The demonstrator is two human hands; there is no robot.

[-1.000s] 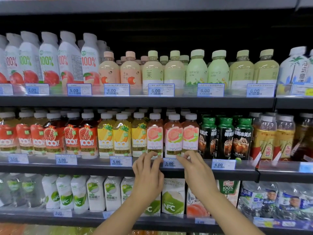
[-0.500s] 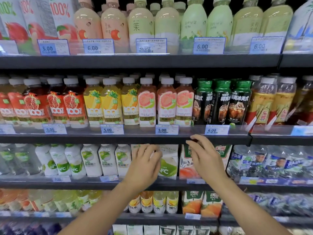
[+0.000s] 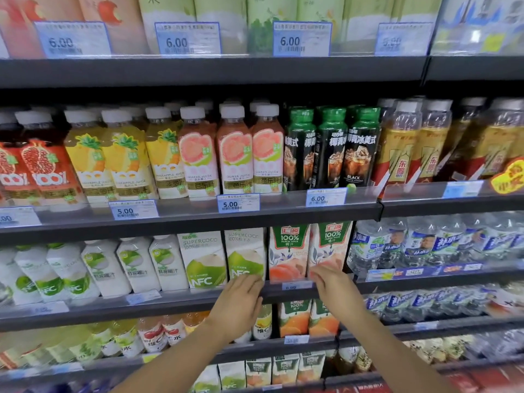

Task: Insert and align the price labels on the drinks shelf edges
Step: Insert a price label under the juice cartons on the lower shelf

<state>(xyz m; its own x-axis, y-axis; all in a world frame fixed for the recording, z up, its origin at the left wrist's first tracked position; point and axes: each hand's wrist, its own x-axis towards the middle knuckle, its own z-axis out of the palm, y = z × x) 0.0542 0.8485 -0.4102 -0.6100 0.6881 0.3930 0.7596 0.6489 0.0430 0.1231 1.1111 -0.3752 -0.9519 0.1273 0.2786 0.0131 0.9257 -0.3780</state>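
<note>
White blue-edged price label (image 3: 297,285), blurred digits

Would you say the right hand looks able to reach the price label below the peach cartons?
Probably yes: the right hand is beside the price label on that shelf edge, nothing between them.

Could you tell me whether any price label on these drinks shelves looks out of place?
The price label below the peach juice cartons, between the left hand and right hand, shows only as a thin strip with its 6.00 cut off, unlike the full 5.00 label on the shelf above. It may sit too low.
</note>
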